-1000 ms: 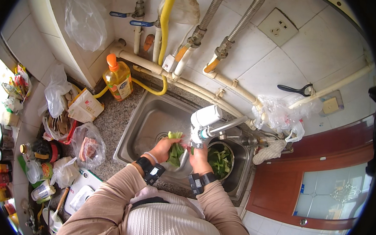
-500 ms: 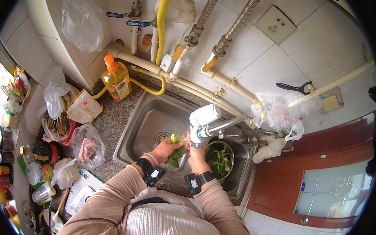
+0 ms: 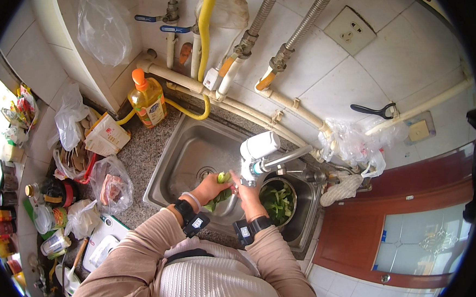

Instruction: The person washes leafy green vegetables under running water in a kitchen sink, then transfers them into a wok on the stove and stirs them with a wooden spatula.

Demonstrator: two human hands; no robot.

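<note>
Over the left basin of the steel sink (image 3: 163,174), my left hand (image 3: 207,188) is closed around a small bunch of leafy greens (image 3: 223,178). Pale stems poke up from the grip, and dark leaves hang below it. My right hand (image 3: 248,192) is just beside the bunch, under the white faucet head (image 3: 260,145). Its fingers reach toward the stems and look apart, though the faucet partly hides the hand. In the right basin a round metal bowl (image 3: 294,206) holds more green leaves (image 3: 276,201).
An orange-capped soap bottle (image 3: 147,100) stands behind the sink on the left. Bagged meat (image 3: 111,188), a white cutting board (image 3: 103,237) and several bags and jars crowd the left counter. Pipes (image 3: 240,108) run along the wall. A red-brown door (image 3: 347,231) is at right.
My left hand has tipped the greens, so the stems sit slightly lower and the leaves hang closer to the hand. My right fingers have moved slightly off the stems.
</note>
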